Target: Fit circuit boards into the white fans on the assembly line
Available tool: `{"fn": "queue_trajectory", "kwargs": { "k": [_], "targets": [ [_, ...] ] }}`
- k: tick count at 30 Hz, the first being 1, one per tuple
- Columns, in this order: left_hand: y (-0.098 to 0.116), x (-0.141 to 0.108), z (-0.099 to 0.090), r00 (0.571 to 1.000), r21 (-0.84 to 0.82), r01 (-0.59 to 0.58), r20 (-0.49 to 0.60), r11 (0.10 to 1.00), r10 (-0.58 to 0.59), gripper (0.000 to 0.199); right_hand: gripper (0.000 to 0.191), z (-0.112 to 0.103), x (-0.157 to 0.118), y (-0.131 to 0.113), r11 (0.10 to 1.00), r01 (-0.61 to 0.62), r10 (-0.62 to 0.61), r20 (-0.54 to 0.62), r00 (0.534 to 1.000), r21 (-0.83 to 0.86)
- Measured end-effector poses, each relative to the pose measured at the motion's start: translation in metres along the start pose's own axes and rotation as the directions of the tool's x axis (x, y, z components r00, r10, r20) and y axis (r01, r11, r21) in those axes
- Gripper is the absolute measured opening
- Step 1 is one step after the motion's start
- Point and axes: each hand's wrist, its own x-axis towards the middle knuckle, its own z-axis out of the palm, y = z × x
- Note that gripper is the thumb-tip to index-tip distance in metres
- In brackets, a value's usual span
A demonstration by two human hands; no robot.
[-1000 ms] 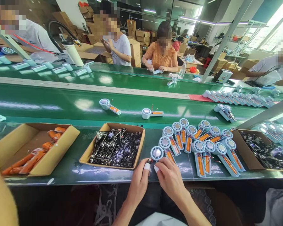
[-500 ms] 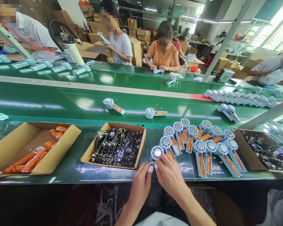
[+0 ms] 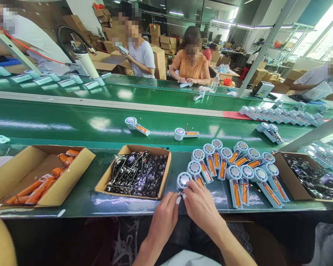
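A pale blue handheld fan (image 3: 184, 180) with a round head lies at the table's front edge, directly before me. Just below its head, my left hand (image 3: 166, 212) and my right hand (image 3: 201, 203) meet, fingertips pinched close together. White covers show on fingertips. My right fingers press against the fan's near side, and its handle is hidden under them. Between my left thumb and finger is a tiny part, too small to name. Right of my hands lie several more fans (image 3: 234, 172), their open handles showing orange battery packs and thin wires.
A cardboard tray (image 3: 100, 186) of black circuit boards (image 3: 144, 173) stands left of my hands. Farther left is a box (image 3: 63, 192) with orange battery packs (image 3: 41, 188). Another board box (image 3: 290, 181) sits right. Fans (image 3: 179, 133) ride the green belt (image 3: 100, 123). Co-workers (image 3: 191, 62) sit opposite.
My hands stay at the same fan, with only small finger shifts. The two fans on the belt have moved slightly right. Another person's arm has come in at the left edge by the battery box.
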Motion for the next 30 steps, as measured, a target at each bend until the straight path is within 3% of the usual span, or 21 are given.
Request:
{"fn": "queue_trajectory", "kwargs": {
  "k": [4,10,22,30],
  "targets": [
    [0.002,-0.001,0.002,0.998,-0.065,0.056,-0.018,0.996,-0.057,0.027,0.014,-0.006,0.001,0.001,1.0,0.024,-0.024,0.049,0.999,0.004],
    [0.001,0.002,0.006,0.995,-0.104,0.092,-0.023,0.99,-0.095,0.027,0.013,-0.004,-0.001,0.002,1.0,0.009,-0.01,0.032,0.999,0.019],
    [0.001,0.001,-0.007,0.996,0.188,-0.086,0.049,0.978,0.078,0.03,0.013,0.001,-0.002,0.003,0.999,0.038,-0.038,-0.005,0.999,0.025],
    [0.001,0.01,-0.016,0.99,0.028,-0.034,0.14,0.999,0.03,0.026,0.015,-0.004,-0.002,0.009,0.994,0.064,-0.065,0.006,0.998,0.086]
  ]
}}
